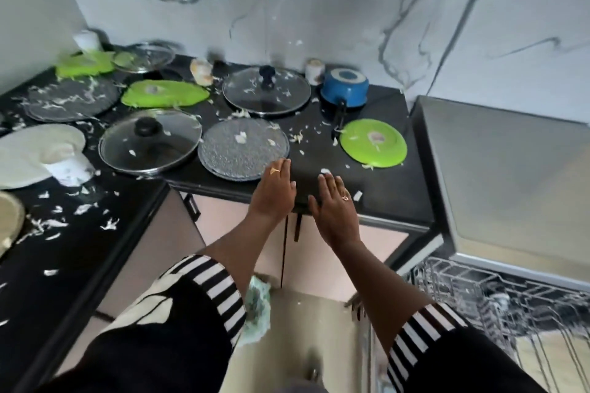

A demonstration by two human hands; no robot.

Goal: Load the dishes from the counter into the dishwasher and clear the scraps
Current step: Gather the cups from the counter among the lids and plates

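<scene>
With left hand [276, 191] and right hand [335, 201] flat, empty at worktop [389, 191] edge, start loading, likely gripping grey plate [244, 150] rim.

Both hands [306, 198] flat, fingers extended

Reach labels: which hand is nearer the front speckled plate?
Left: the left hand is at the right rim of the front speckled plate; the right hand further right, apart.
</scene>
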